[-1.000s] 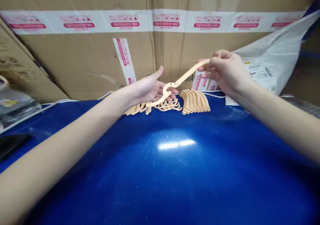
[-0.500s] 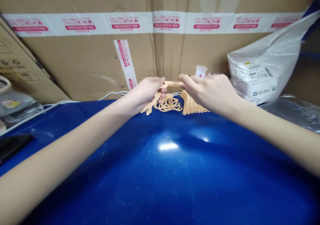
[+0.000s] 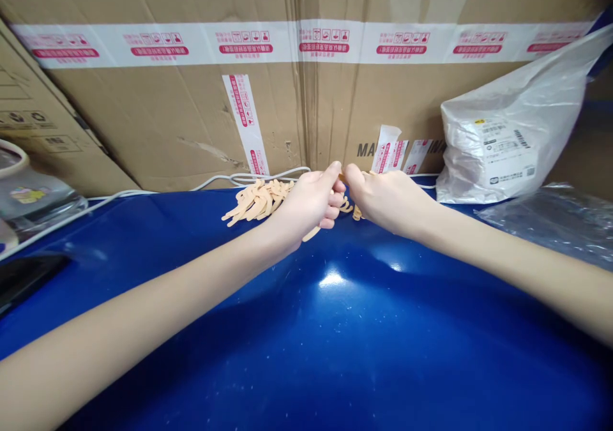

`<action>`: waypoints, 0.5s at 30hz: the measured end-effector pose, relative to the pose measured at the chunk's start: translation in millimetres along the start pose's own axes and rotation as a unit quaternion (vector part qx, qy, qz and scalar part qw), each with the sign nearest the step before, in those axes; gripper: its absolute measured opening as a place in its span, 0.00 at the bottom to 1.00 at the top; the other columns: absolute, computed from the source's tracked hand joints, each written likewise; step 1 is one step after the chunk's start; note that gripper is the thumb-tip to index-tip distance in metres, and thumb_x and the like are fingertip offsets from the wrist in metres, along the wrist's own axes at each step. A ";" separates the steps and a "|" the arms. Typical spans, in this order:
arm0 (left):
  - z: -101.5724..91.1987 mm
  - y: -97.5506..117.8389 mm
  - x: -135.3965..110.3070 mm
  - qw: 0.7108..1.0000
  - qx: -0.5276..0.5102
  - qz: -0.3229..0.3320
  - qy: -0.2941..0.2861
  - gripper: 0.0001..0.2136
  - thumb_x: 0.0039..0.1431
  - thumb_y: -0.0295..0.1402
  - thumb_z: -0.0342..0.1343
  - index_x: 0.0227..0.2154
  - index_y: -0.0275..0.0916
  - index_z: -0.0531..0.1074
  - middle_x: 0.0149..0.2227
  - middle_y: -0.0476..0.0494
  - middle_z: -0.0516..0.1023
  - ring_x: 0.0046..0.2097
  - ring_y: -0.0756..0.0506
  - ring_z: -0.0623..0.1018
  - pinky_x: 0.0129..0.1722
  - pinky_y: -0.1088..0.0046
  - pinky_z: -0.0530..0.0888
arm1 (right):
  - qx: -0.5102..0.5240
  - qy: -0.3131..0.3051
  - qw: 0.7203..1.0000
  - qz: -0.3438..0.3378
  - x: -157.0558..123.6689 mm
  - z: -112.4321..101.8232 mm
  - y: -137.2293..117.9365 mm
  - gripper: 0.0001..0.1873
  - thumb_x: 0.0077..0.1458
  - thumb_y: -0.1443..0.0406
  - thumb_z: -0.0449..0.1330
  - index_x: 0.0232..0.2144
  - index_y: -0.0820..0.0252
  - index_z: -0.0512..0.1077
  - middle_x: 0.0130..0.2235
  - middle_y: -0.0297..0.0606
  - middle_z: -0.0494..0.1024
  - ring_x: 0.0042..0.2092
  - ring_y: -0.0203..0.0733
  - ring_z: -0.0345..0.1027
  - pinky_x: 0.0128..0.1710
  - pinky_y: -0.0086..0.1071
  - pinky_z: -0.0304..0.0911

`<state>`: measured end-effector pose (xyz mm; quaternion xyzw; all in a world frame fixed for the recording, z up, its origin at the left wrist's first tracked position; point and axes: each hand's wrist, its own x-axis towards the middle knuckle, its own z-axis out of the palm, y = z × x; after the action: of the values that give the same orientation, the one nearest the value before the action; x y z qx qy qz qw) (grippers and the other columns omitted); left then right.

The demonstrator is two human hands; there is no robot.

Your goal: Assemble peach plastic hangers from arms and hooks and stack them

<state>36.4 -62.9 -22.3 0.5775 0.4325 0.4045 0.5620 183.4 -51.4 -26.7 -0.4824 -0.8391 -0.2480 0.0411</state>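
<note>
Just above the back of the blue table, my left hand (image 3: 318,200) is closed on a beige curved hanger piece (image 3: 311,234), whose end sticks out below the palm. My right hand (image 3: 383,195) meets it almost thumb to thumb, its fingers pinched on the same piece, of which only a sliver shows between the hands. To the left of my left hand lies a heap of flat, curved beige hanger arms (image 3: 258,200). Curved beige hook pieces (image 3: 345,205) peep out behind the hands, mostly hidden.
A large taped cardboard box (image 3: 182,112) stands along the back, with a white cable (image 3: 225,179) at its foot. To the right are a white plastic parcel bag (image 3: 498,143) and clear plastic wrap (image 3: 550,220). A clear jar (image 3: 33,188) and a dark flat object (image 3: 31,278) sit left.
Both hands have come together, the left moving right and the right moving slightly left and down. The heap of hanger arms is now exposed, while the hooks and nested row are mostly covered.
</note>
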 end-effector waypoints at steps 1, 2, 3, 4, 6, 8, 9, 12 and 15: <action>-0.6 -1.2 -1.1 0.999 0.026 0.035 0.012 0.16 0.69 0.37 0.44 0.24 0.38 0.59 0.18 0.57 0.54 0.17 0.56 0.54 0.18 0.80 0.53 | 0.047 -0.004 0.999 0.011 2.4 -2.1 4.1 0.12 0.59 0.72 0.45 0.42 0.68 0.65 0.28 0.47 0.76 0.25 0.46 0.69 0.21 0.33 0.47; -2.3 -2.4 -1.7 0.995 0.063 0.079 0.025 0.15 0.68 0.37 0.47 0.24 0.39 0.59 0.19 0.56 0.56 0.19 0.55 0.57 0.19 0.80 0.54 | 0.113 -0.003 0.993 0.018 5.0 -4.3 10.0 0.11 0.59 0.71 0.47 0.40 0.68 0.66 0.27 0.44 0.75 0.24 0.44 0.68 0.22 0.32 0.49; -5.5 -3.0 -1.8 0.985 0.112 0.125 0.039 0.14 0.66 0.37 0.50 0.25 0.39 0.60 0.20 0.55 0.58 0.20 0.55 0.59 0.20 0.79 0.55 | 0.181 0.001 0.983 0.037 7.6 -6.2 17.5 0.10 0.60 0.71 0.47 0.37 0.67 0.67 0.25 0.42 0.74 0.24 0.41 0.66 0.24 0.32 0.52; -10.5 -2.7 -1.1 0.970 0.172 0.164 0.054 0.13 0.65 0.37 0.52 0.25 0.39 0.60 0.21 0.54 0.61 0.22 0.54 0.61 0.22 0.79 0.56 | 0.244 0.017 0.967 0.064 10.1 -7.8 26.3 0.11 0.61 0.71 0.45 0.35 0.65 0.68 0.24 0.40 0.73 0.24 0.40 0.65 0.26 0.32 0.55; -27.0 1.1 3.1 0.963 0.231 0.116 0.081 0.12 0.66 0.38 0.49 0.27 0.39 0.61 0.23 0.52 0.66 0.23 0.52 0.64 0.22 0.78 0.58 | 0.347 0.080 0.927 0.116 14.7 -9.4 46.1 0.13 0.63 0.69 0.44 0.34 0.62 0.69 0.22 0.36 0.70 0.25 0.39 0.64 0.28 0.32 0.57; -52.6 8.1 9.8 0.969 0.220 0.021 0.113 0.12 0.66 0.35 0.46 0.26 0.39 0.61 0.24 0.49 0.68 0.22 0.52 0.65 0.21 0.76 0.58 | 0.406 0.107 0.896 0.143 18.0 -7.6 66.0 0.14 0.64 0.65 0.44 0.35 0.60 0.69 0.23 0.35 0.70 0.25 0.38 0.64 0.28 0.32 0.59; -68.1 11.7 13.2 0.969 0.215 0.009 0.120 0.12 0.66 0.32 0.43 0.25 0.38 0.61 0.25 0.48 0.69 0.23 0.51 0.67 0.22 0.76 0.60 | 0.411 0.117 0.890 0.159 18.8 -5.1 75.3 0.13 0.64 0.64 0.45 0.35 0.60 0.68 0.24 0.36 0.71 0.25 0.38 0.63 0.28 0.33 0.59; -118.8 16.7 19.6 0.970 0.202 -0.021 0.137 0.13 0.63 0.27 0.39 0.23 0.38 0.61 0.28 0.45 0.71 0.29 0.50 0.71 0.28 0.75 0.67 | 0.398 0.166 0.881 0.195 16.9 8.4 98.1 0.07 0.60 0.60 0.53 0.36 0.59 0.65 0.30 0.38 0.74 0.29 0.40 0.66 0.31 0.35 0.60; -160.2 11.5 17.6 0.964 0.221 -0.054 0.138 0.13 0.60 0.27 0.43 0.21 0.36 0.65 0.26 0.46 0.71 0.29 0.51 0.68 0.29 0.76 0.66 | 0.321 0.200 0.914 0.146 7.7 25.7 111.6 0.09 0.57 0.57 0.56 0.36 0.56 0.65 0.34 0.40 0.76 0.33 0.43 0.70 0.32 0.36 0.62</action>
<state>-110.5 1.8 -4.5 0.6022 0.6147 0.3435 0.3761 276.3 12.3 -4.7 -0.5005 -0.7681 -0.0482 0.3966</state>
